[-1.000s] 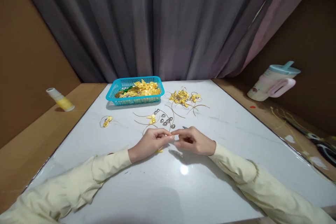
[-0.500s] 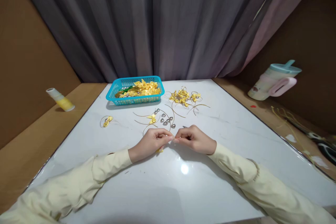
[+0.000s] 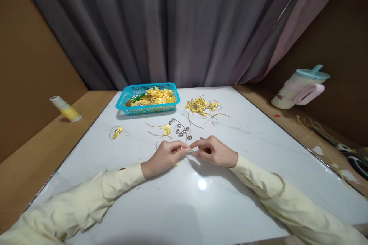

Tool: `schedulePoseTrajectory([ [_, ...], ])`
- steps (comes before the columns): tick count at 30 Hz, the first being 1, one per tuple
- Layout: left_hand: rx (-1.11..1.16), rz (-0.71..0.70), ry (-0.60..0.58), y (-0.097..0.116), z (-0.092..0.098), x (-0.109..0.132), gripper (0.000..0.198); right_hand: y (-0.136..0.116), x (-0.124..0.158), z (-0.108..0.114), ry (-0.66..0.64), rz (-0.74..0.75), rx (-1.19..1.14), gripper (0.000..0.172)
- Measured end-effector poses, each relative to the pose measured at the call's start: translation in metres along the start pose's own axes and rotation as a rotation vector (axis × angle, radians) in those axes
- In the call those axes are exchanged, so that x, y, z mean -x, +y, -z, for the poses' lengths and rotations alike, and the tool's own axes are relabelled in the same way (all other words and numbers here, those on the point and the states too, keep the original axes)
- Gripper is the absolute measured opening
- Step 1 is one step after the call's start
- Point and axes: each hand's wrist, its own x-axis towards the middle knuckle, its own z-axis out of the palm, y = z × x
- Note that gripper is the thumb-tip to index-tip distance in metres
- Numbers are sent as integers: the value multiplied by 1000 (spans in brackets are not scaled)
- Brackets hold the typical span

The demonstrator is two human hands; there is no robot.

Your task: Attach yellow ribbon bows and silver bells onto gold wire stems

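A tiny pale piece (image 3: 191, 150) is held over the table (image 3: 244, 187), right between the two hands — too small for it to be made out properly. It's pinched between thumb and index of the left hand (image 3: 166, 155). The right hand's (image 3: 215, 151) fingertips are brought right up to it, but whether it's gripped from that side too can't be told. A yellow scrap (image 3: 176, 164) is mostly hidden under the left hand.

Handling-wise, the piece is probably next to weightless and easily dropped, so it's best taken by an edge with bare fingertips. The bow (image 3: 166, 129) just beyond looks soft, slick and easily creased — better held at its middle. The wires (image 3: 155, 126) seem thin and springy; the beads (image 3: 180, 135) look hard and smooth, and might be sent rolling.
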Motion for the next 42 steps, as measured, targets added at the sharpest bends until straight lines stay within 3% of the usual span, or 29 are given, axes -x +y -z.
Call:
schedulePoseTrajectory([
  [8,-160,-113,24,-1,-1,1,24,0,0,-6,58,-9,82,31],
  [14,-13,-8,27,0,-1,0,25,-5,1,-11,188,45,178,25],
  [21,193,60,25,6,0,-4,30,-5,5,-17,379,287,280,23],
  [26,264,82,30,3,1,-6,30,-2,7,-17,394,438,429,24],
  [42,370,143,3,0,2,-8,33,-4,7,-15,430,515,443,25],
])
